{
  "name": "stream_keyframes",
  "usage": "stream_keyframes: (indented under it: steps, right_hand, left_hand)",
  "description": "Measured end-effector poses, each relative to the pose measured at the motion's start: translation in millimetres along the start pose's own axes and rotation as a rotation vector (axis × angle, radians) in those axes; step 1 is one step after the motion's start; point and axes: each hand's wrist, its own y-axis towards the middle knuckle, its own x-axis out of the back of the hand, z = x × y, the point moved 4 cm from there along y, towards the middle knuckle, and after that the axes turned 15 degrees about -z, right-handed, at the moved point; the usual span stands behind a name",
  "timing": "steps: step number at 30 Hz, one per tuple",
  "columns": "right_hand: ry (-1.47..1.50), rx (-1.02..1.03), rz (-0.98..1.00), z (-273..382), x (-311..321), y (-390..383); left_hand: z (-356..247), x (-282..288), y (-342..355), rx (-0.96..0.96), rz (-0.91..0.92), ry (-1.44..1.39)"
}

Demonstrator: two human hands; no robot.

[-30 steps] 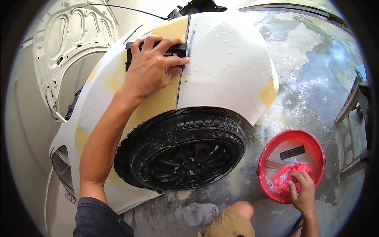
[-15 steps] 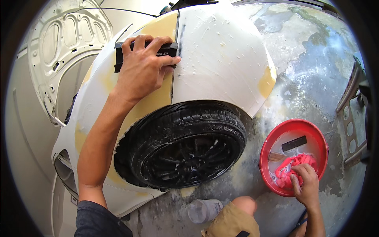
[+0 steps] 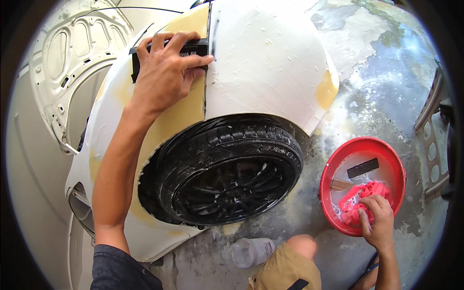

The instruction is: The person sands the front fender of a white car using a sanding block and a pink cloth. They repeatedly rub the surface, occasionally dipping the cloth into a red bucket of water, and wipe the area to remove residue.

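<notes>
My left hand (image 3: 164, 72) is wrapped over a black sanding block (image 3: 195, 47), which lies against the white and yellow-patched car fender (image 3: 270, 63). The fingers curl over its top, and the index finger reaches to the dark panel seam. At the lower right, my right hand (image 3: 378, 220) dips into a red basin (image 3: 325, 169) of cloudy, sudsy water. Its fingers and thumb close on a wet pinkish-red cloth (image 3: 355, 199); the fingertips are partly hidden in the folds. Beside the cloth in the basin are a dark flat block (image 3: 363, 167) and a tan flat piece (image 3: 341, 184).
Below the fender sits a black wheel and tyre (image 3: 232, 179). A clear plastic container (image 3: 251, 251) lies on the wet concrete floor (image 3: 309, 203) by my knee. An open hood (image 3: 72, 48) rises at the left, and a metal frame with round holes (image 3: 430, 140) stands at the right.
The whole view has shifted slightly, with the car sitting a little higher and further left. Both hands keep their holds on the sanding block and the cloth.
</notes>
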Motion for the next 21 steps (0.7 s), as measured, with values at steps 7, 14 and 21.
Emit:
stream_keyframes:
  steps: [7,14,21]
  right_hand:
    - [-0.004,0.016,0.013,1.7,-0.9,2.7]
    - [-0.017,-0.053,0.043,1.3,-9.2,3.5]
    - [-0.162,0.014,0.094,8.2,-19.3,1.8]
  left_hand:
    - [-2.0,-1.5,1.4,-0.033,0.077,0.01]
    - [4.2,-5.2,-6.7,-0.002,0.129,-0.061]
    - [-2.2,-11.6,-6.4,0.015,0.205,-0.107]
